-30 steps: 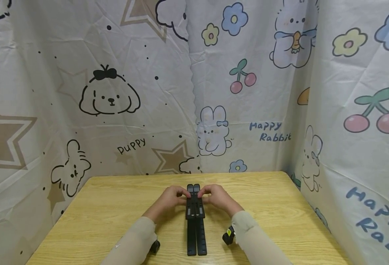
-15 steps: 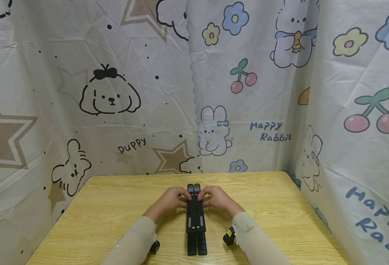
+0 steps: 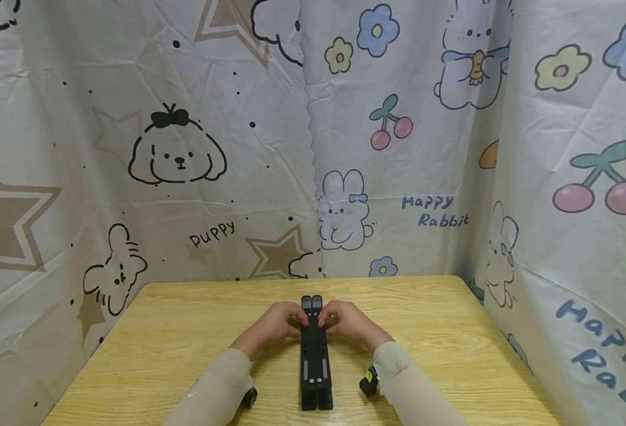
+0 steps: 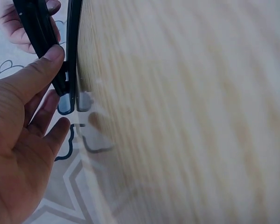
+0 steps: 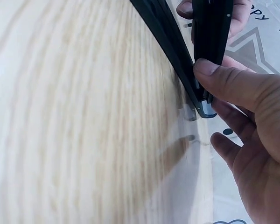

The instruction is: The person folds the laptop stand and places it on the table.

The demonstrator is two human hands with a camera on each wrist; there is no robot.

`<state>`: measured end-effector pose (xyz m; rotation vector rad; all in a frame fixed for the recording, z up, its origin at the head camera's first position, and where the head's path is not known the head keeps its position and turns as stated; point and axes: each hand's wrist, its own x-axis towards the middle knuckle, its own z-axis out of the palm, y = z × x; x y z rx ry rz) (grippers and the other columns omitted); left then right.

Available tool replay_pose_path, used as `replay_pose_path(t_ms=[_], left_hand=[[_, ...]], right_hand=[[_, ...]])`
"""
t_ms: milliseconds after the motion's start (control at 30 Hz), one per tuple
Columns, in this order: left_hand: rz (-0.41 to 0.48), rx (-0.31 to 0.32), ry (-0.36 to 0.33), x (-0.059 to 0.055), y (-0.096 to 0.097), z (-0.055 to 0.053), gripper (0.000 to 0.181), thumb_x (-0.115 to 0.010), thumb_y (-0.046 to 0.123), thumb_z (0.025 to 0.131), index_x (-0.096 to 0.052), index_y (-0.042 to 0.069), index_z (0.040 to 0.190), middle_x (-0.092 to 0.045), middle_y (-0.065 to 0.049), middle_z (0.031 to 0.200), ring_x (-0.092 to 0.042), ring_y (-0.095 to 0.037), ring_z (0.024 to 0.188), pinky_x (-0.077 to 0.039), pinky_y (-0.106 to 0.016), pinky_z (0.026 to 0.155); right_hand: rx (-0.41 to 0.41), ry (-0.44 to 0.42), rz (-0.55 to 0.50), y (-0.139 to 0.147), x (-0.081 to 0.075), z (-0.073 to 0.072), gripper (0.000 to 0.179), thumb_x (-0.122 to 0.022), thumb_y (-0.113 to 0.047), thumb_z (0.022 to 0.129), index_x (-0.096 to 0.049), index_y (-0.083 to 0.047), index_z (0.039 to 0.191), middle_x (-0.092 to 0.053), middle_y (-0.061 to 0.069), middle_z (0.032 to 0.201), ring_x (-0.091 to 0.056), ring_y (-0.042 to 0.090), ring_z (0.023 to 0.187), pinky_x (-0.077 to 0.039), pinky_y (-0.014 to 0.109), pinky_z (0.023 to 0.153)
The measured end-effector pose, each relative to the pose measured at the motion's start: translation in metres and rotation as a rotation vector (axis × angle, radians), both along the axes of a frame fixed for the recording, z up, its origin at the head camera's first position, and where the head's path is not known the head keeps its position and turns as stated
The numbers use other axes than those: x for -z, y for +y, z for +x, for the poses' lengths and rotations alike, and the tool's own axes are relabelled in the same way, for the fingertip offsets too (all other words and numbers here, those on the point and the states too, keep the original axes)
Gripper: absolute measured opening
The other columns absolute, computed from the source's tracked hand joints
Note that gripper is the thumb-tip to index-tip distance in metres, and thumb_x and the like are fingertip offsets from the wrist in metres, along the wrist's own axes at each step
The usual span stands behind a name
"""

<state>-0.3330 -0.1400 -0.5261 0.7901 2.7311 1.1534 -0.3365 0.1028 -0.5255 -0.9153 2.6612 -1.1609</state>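
A black folding laptop stand (image 3: 315, 352) lies lengthwise on the table, folded narrow, its two grey-padded tips at the far end. Its upper section lies over the lower legs in the head view, hiding most of them. From the left, my left hand (image 3: 280, 319) pinches the upper section near its far end, thumb on the near face in the left wrist view. My right hand (image 3: 349, 320) pinches the same section from the right. In the right wrist view a narrow wedge-shaped gap parts the upper section (image 5: 212, 32) from the lower legs (image 5: 170, 42).
The light wood-grain table (image 3: 196, 331) reaches back to a printed fabric curtain (image 3: 270, 177), which also hangs along the right side. A small black wrist device (image 3: 368, 381) sits by the right sleeve, another (image 3: 249, 396) by the left.
The upper section of the laptop stand has swung down toward the lower legs, its near end coming closer to me and covering more of them. Both hands keep their pinch, shifting slightly nearer.
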Motion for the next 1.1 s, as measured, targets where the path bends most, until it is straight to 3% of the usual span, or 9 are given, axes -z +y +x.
replay_pose_path(t_ms=[200, 433, 600, 833, 1100], left_hand=[[-0.051, 0.022, 0.018, -0.0007, 0.0005, 0.0026, 0.028, -0.09, -0.002, 0.069, -0.077, 0.015, 0.088, -0.072, 0.007, 0.102, -0.063, -0.016, 0.105, -0.05, -0.044, 0.102], [-0.125, 0.065, 0.1, -0.0008, 0.0007, 0.0036, 0.026, -0.092, 0.002, 0.069, -0.078, 0.014, 0.088, -0.07, 0.007, 0.102, -0.063, -0.015, 0.104, -0.051, -0.043, 0.1], [-0.16, 0.074, 0.121, 0.0018, 0.0007, 0.0009, 0.024, -0.091, 0.004, 0.07, -0.078, 0.015, 0.087, -0.07, 0.006, 0.104, -0.062, -0.016, 0.105, -0.05, -0.043, 0.101], [-0.171, 0.076, 0.112, 0.0006, 0.0011, 0.0013, 0.023, -0.091, 0.004, 0.071, -0.079, 0.015, 0.087, -0.07, 0.006, 0.105, -0.062, -0.018, 0.107, -0.049, -0.044, 0.102], [-0.195, 0.057, 0.054, -0.0021, 0.0006, 0.0051, 0.022, -0.088, 0.005, 0.076, -0.08, 0.017, 0.093, -0.07, 0.005, 0.113, -0.062, -0.02, 0.114, -0.047, -0.047, 0.107]], right_hand=[[-0.034, 0.0, 0.011, 0.0001, 0.0019, -0.0001, 0.028, -0.085, 0.007, 0.072, -0.076, -0.015, 0.086, -0.069, -0.005, 0.108, -0.062, 0.019, 0.112, -0.046, 0.047, 0.108], [-0.038, 0.032, 0.076, -0.0003, 0.0054, -0.001, 0.028, -0.086, 0.004, 0.073, -0.077, -0.019, 0.085, -0.068, -0.007, 0.111, -0.062, 0.018, 0.114, -0.047, 0.045, 0.109], [-0.043, 0.056, 0.116, -0.0008, 0.0051, 0.0001, 0.026, -0.085, 0.003, 0.075, -0.077, -0.02, 0.085, -0.067, -0.007, 0.112, -0.061, 0.019, 0.115, -0.047, 0.045, 0.109], [-0.054, 0.084, 0.162, -0.0003, 0.0055, 0.0006, 0.025, -0.085, 0.001, 0.077, -0.077, -0.019, 0.087, -0.067, -0.008, 0.113, -0.061, 0.016, 0.114, -0.048, 0.042, 0.108], [-0.092, 0.115, 0.231, 0.0017, 0.001, 0.0022, 0.023, -0.084, -0.003, 0.08, -0.078, -0.021, 0.093, -0.066, -0.009, 0.116, -0.061, 0.013, 0.114, -0.048, 0.039, 0.107]])
